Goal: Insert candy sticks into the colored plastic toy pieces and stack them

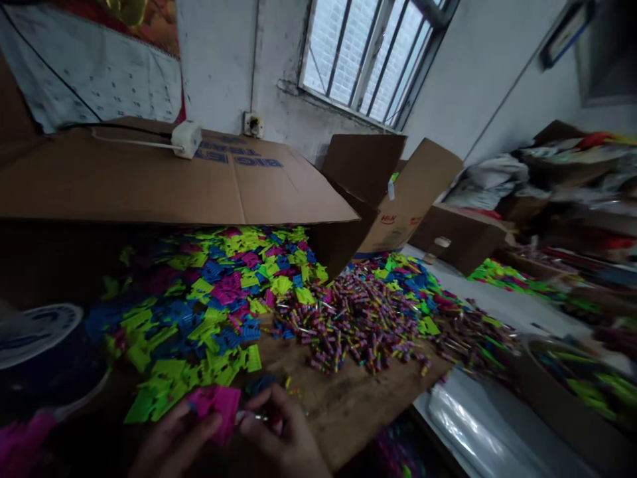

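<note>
So, L hand [176, 438] gripping flat hot-pink plastic pc [227, 406]; R hand [283, 431] pinching sm. shiny bit [261, 417].

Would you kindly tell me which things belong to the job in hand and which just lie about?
Likely the job: pink piece in the left hand; small part in the right hand; heaped coloured pieces; heaped purplish parts.
Likely incidental: white adapter; wall calendar.

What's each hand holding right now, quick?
Left hand: closed, holding a pink plastic piece.
Right hand: closed, pinching a small shiny part, too blurred to identify.
</note>
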### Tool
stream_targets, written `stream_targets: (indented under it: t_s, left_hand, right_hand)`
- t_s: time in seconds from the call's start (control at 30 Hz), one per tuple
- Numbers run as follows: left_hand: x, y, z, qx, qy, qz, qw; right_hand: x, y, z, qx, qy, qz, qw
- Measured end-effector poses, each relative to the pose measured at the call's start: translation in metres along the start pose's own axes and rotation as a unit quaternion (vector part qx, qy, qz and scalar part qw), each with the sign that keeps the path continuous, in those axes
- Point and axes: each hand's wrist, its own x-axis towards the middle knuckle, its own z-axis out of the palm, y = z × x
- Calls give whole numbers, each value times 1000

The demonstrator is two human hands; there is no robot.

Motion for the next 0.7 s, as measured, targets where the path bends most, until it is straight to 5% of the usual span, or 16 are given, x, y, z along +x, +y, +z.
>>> stream_targets:
  t_s: [0.17, 0.4, 0.7]
  left_hand:
    - [-20, 9, 24, -12, -22, 41, 999]
    - [-34, 16, 41, 26, -37, 111, 993]
    - [-44, 24, 52, 116, -7, 171, 978]
  right_hand:
    - [3, -27, -14, 102, -77, 49, 991]
    - [-8, -60, -17, 149, -54, 69, 985]
    - [-20, -78, -25, 7, 42, -15, 999]
